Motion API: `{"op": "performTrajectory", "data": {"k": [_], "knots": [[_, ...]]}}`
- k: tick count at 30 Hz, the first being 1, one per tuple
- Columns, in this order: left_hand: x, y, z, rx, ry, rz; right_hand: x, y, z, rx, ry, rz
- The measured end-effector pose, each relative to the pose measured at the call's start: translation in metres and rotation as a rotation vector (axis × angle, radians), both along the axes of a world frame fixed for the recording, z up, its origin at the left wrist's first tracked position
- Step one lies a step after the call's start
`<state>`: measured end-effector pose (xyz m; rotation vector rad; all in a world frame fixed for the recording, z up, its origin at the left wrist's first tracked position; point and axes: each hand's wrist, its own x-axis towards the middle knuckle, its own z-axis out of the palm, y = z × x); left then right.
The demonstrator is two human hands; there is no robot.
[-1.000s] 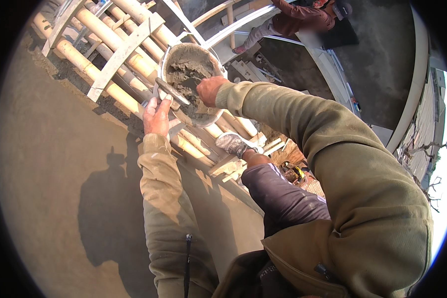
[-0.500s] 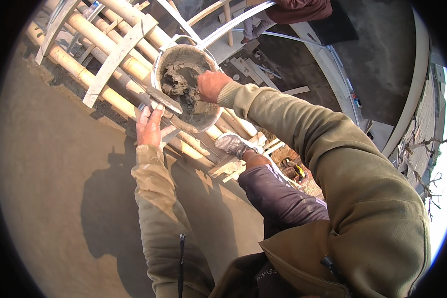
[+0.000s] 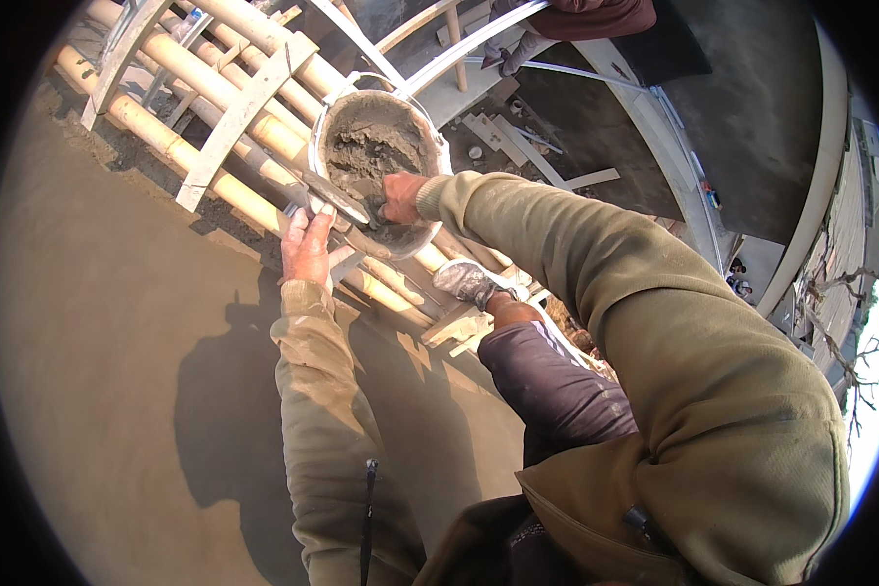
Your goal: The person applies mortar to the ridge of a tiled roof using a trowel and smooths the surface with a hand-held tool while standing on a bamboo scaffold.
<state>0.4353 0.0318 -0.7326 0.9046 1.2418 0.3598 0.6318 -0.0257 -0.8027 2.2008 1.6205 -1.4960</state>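
The right hand [image 3: 402, 198] has shifted from the right side of the bucket [image 3: 418, 122] toward its lower rim, closer to the float [image 3: 337, 198]; the mortar [image 3: 371, 146] in the bucket has changed shape; the co-worker [image 3: 596, 18], above and right of the bucket, has gone partly out of view, head included; a pale plank [image 3: 593, 179] right of the bucket shows more fully.

Left arm [image 3: 332, 400] and right arm [image 3: 596, 259] reach forward together.
Left hand [image 3: 306, 252], fingers curled, is near the right hand [image 3: 400, 197], balled into a fist.
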Motion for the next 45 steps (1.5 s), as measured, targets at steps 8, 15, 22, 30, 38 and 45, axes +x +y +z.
{"op": "performTrajectory", "data": {"k": [8, 15, 22, 30, 38, 45], "knots": [[-0.001, -0.009, 0.009, -0.007, -0.029, -0.031, 0.038, -0.068, 0.019, -0.066, 0.554, -0.467], [-0.032, -0.055, 0.028, 0.029, -0.168, 0.325, 0.045, -0.104, 0.031, 0.244, 0.226, -0.394], [-0.154, -0.211, 0.125, 0.174, -0.121, 0.322, 0.048, -0.140, 0.154, 0.485, 0.100, -0.346], [-0.225, -0.356, 0.347, 0.647, 0.311, 0.312, -0.047, -0.182, 0.405, 0.624, 0.537, -0.259], [-0.275, -0.407, 0.446, 0.982, 0.362, 0.347, -0.181, -0.146, 0.655, 0.928, 0.958, 0.166], [-0.292, -0.400, 0.460, 0.898, 0.194, 0.428, -0.270, -0.058, 0.791, 1.438, 0.558, 0.401]]}}
